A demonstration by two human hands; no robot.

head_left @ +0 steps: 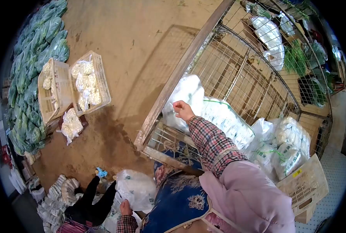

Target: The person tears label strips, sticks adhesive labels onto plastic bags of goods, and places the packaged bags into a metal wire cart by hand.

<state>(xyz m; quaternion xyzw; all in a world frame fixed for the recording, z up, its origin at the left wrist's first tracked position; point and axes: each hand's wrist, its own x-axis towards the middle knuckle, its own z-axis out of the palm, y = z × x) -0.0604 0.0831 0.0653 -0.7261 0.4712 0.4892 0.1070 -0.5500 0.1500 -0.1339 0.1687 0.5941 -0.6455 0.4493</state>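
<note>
My right hand, in a plaid sleeve, reaches over the wire cage's near end. Its fingers are curled together in front of a white plastic bag; whether they hold any of it is hidden. Beside that bag lies a long clear pack of white goods with a green strip along it. Low in the view, my left hand is closed at the edge of a full, clear plastic bag with green print. The bag stands against my blue apron.
The wire cage holds several more packs. A beige crate leans at the right. Two crates hold bagged pale goods near green sacks. A co-worker's black-clad limbs are at the lower left, near white packs.
</note>
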